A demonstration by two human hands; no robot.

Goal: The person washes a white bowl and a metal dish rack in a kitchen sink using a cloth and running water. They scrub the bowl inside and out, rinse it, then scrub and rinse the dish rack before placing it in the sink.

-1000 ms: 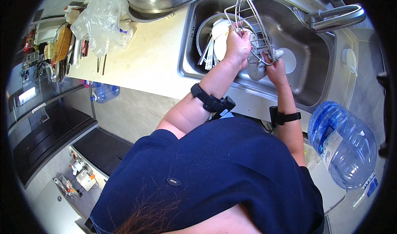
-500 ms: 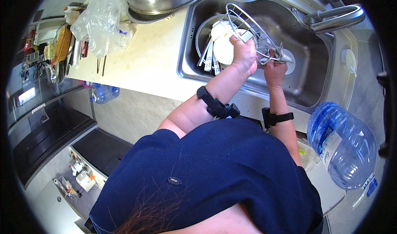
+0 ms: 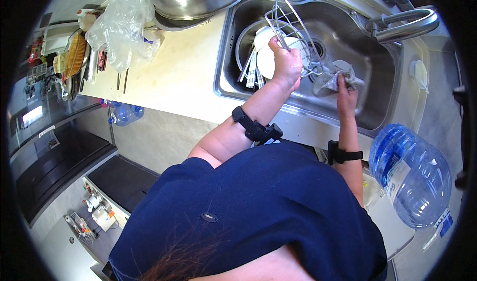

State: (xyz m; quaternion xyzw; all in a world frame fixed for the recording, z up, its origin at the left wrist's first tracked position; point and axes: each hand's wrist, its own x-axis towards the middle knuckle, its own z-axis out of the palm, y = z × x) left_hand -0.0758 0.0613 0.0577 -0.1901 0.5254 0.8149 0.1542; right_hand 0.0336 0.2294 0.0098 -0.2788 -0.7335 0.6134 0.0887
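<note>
My left hand (image 3: 288, 65) is closed on a metal wire rack (image 3: 297, 16), which is tilted above the sink. In my right hand (image 3: 346, 93) is a bunched grey cloth (image 3: 325, 83), its loose part hanging to the left, near the rack's lower end. Beneath the rack, at the sink's left side, a metal bowl (image 3: 239, 38) holds white dishes (image 3: 267, 60) and several patterned chopsticks (image 3: 252, 68). Behind the cloth, a small round white dish (image 3: 343, 64) lies partly hidden in the sink.
The steel sink (image 3: 375, 99) has a curved faucet (image 3: 405, 25) at its right. A large metal pan (image 3: 198, 0) and a plastic bag (image 3: 119, 30) sit on the left counter (image 3: 174, 67). A big clear water bottle (image 3: 412, 176) stands right of my arm.
My right hand with the cloth has moved right and toward me, away from the rack. My left hand has shifted slightly left with the rack.
</note>
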